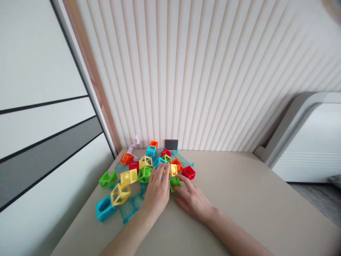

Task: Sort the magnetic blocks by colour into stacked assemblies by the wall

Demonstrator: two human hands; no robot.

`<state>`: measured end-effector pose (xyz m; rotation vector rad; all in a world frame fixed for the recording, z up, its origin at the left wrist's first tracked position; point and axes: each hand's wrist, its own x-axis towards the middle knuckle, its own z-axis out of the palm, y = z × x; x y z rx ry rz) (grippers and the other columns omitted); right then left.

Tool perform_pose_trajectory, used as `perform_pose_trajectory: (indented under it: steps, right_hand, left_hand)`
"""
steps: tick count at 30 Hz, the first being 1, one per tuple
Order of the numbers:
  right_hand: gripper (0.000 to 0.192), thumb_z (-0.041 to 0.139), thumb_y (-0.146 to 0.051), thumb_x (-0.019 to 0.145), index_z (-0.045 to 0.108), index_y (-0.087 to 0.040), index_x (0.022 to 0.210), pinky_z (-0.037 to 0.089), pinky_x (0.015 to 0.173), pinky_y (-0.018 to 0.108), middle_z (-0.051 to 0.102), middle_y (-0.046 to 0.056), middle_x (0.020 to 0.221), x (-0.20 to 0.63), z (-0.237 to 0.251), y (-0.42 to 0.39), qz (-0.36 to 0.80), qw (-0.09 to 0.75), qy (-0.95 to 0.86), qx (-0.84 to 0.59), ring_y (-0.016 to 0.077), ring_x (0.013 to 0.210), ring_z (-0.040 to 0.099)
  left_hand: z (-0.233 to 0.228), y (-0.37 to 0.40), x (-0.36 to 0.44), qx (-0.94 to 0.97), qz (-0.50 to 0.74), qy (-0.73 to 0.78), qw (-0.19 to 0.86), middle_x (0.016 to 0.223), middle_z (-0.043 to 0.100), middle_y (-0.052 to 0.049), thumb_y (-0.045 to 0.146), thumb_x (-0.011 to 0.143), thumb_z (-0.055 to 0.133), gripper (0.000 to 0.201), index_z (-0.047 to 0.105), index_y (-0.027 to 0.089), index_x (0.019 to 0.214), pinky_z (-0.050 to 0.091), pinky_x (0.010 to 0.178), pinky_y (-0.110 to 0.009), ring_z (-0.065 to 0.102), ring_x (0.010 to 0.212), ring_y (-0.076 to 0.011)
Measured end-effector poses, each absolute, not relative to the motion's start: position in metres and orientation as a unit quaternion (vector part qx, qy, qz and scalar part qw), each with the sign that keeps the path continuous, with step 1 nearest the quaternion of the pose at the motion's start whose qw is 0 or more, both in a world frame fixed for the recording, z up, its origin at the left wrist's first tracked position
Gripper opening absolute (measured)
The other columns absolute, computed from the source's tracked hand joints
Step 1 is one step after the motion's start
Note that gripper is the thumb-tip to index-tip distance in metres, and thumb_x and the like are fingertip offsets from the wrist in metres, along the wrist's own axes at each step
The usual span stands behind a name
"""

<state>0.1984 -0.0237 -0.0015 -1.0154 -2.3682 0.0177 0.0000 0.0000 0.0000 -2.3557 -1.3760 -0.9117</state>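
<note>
My left hand (158, 186) lies palm down over the near right side of a heap of hollow plastic toy blocks. Its fingers stretch forward, beside a yellow cube block (173, 170) and a green block (144, 174). My right hand (194, 199) has its fingers bent around a small green cube block (175, 182) at the heap's right edge; how firmly it grips is hard to see. Just beyond those fingers sits a red block (189, 172). An orange block (177, 164) rests behind the yellow cube. The left palm's underside is hidden.
Leftward lie a blue block (105, 208), a yellow frame block (120, 194), another green block (108, 180) and translucent teal track pieces (128, 209). A pale purple twisted piece (133, 145) stands behind. The table (239, 192) meets a ribbed wall with a black socket (171, 144).
</note>
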Motion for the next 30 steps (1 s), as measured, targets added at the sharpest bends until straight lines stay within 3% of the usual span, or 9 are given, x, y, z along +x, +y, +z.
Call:
perform_pose_trajectory:
  steps: [6, 16, 24, 27, 30]
  right_hand:
    - [0.009, 0.066, -0.026, 0.093, 0.062, -0.023, 0.1, 0.056, 0.1, 0.044, 0.058, 0.013, 0.136, 0.202, -0.004, -0.018, 0.031, 0.318, -0.857, -0.405, 0.0274, 0.121, 0.063]
    - [0.007, 0.065, -0.028, 0.093, 0.062, -0.023, 0.097, 0.057, 0.096, 0.047, 0.063, 0.014, 0.131, 0.206, -0.011, -0.011, 0.001, 0.354, -0.807, -0.473, 0.0296, 0.118, 0.064]
    - [0.036, 0.065, -0.028, 0.091, 0.06, -0.024, 0.127, 0.051, 0.102, 0.053, 0.058, 0.016, 0.137, 0.206, -0.004, -0.012, 0.0, 0.38, -0.805, -0.456, 0.0334, 0.127, 0.055]
    - [0.029, 0.049, -0.03, 0.101, 0.059, -0.025, 0.128, 0.05, 0.104, 0.049, 0.061, 0.014, 0.133, 0.214, 0.003, -0.024, 0.074, 0.466, -0.772, -0.425, 0.0292, 0.126, 0.058]
    - [0.04, 0.03, -0.039, 0.107, 0.052, -0.026, 0.139, 0.05, 0.106, 0.045, 0.059, 0.014, 0.137, 0.22, 0.01, -0.041, 0.182, 0.497, -0.76, -0.377, 0.027, 0.128, 0.057]
  left_hand:
    - [0.008, -0.001, 0.004, -0.797, -0.358, -0.477, 0.098, 0.117, 0.062, -0.017, 0.02, 0.094, 0.056, 0.039, 0.052, 0.013, 0.132, 0.056, 0.095, -0.051, 0.064, 0.11, -0.033]
    - [0.013, -0.006, -0.005, -0.765, -0.528, -0.364, 0.055, 0.139, 0.055, -0.019, 0.015, 0.097, 0.054, 0.048, 0.038, 0.016, 0.142, 0.053, 0.106, -0.044, 0.053, 0.135, -0.0277]
    - [0.02, -0.026, -0.002, -0.804, -0.522, -0.285, -0.002, 0.121, 0.065, -0.017, 0.036, 0.096, 0.059, 0.051, 0.043, 0.013, 0.139, 0.056, 0.097, -0.042, 0.064, 0.115, -0.027]
    - [0.022, -0.025, -0.001, -0.836, -0.487, -0.253, 0.008, 0.127, 0.064, -0.019, 0.026, 0.097, 0.059, 0.048, 0.043, 0.012, 0.14, 0.053, 0.104, -0.044, 0.058, 0.125, -0.0273]
    - [0.02, -0.024, -0.001, -0.866, -0.446, -0.22, 0.042, 0.136, 0.06, -0.017, 0.011, 0.097, 0.054, 0.041, 0.046, 0.015, 0.137, 0.05, 0.108, -0.044, 0.052, 0.134, -0.0258]
